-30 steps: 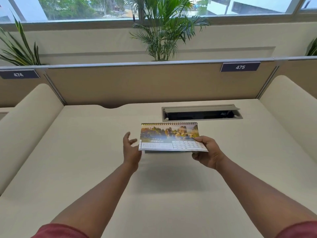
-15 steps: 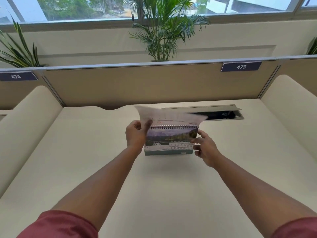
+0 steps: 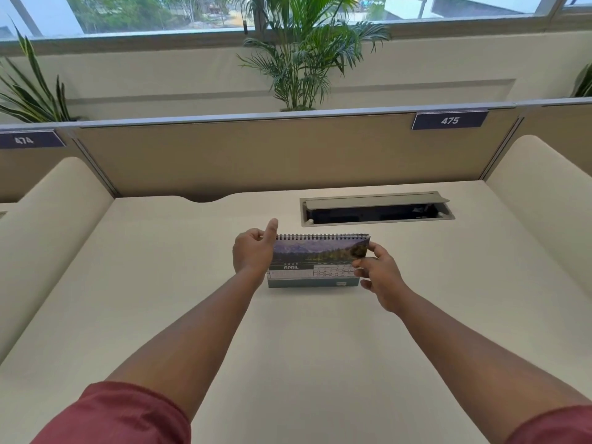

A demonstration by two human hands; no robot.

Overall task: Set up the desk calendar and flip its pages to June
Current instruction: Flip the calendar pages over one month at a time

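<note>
The desk calendar (image 3: 312, 270) stands upright on the cream desk (image 3: 288, 347), spiral binding on top, with the APRIL page and a mountain-lake photo facing me. My left hand (image 3: 253, 251) is at the calendar's left edge with the thumb raised beside the spiral and the fingers loosely curled; I see nothing held in it. My right hand (image 3: 378, 274) is at the right edge, thumb and fingers pinching the April page, whose right side looks slightly lifted and blurred.
An open cable tray (image 3: 376, 208) is sunk into the desk just behind the calendar. A tan partition (image 3: 256, 155) labelled 475 closes the back, and padded cream dividers (image 3: 48, 235) rise on both sides. Plants stand behind the partition.
The March page was lifted by my left hand, swung over the spiral and let go. April now faces me, the calendar stands on the desk, and my right hand has moved up its right edge.
</note>
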